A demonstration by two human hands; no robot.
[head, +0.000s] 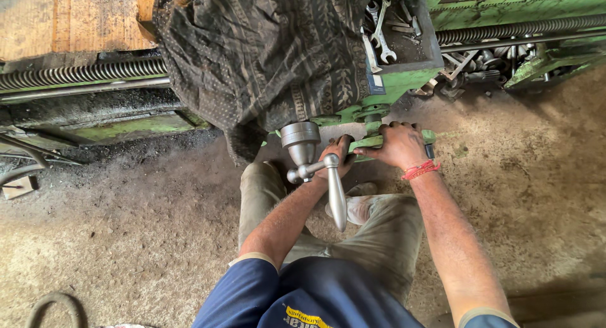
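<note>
Dirt floor (126, 239), cloth (265, 56) over lathe (404, 82); left hand (336, 156) closed behind crank (315, 170), right hand (398, 145) clamped on green lever (379, 140); spanners (379, 28) above.

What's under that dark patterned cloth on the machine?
The dark patterned cloth drapes over the green machine, beside a tray of wrenches. What it covers directly is hidden.

I see steel crank handle (328, 176), shiny, w/ tapered grip hanging down, on green lathe carriage (385, 88) front, near floor.
</note>
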